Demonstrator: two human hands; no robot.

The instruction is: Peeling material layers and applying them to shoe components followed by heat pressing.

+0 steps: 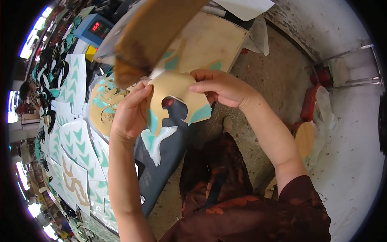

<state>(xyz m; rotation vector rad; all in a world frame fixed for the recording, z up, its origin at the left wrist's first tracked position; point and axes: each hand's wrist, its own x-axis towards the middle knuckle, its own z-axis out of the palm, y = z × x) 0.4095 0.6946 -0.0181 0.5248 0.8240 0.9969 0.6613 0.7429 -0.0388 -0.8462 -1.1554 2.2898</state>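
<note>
Both of my hands hold a tan shoe-upper piece with teal patches at its two lower ends [171,86]. It is curved, with a rounded opening in its lower middle. My left hand [131,107] pinches its left edge, thumb on top. At the upper right edge, my right hand [221,86] grips it between thumb and fingers. Below the piece, white cut pieces with a teal patch [155,145] lie on the dark table edge [159,175]. Beside my left hand is a heap of tan and teal cut pieces [104,107], partly hidden by that hand.
A brown block-like arm [157,36] overhangs a pale board [221,38] just beyond my hands. Behind it stands a blue box with a lit red display [92,30]. White sheets with teal shapes [74,141] cover the left. A round wooden disc [305,139] stands near the right wall [348,137].
</note>
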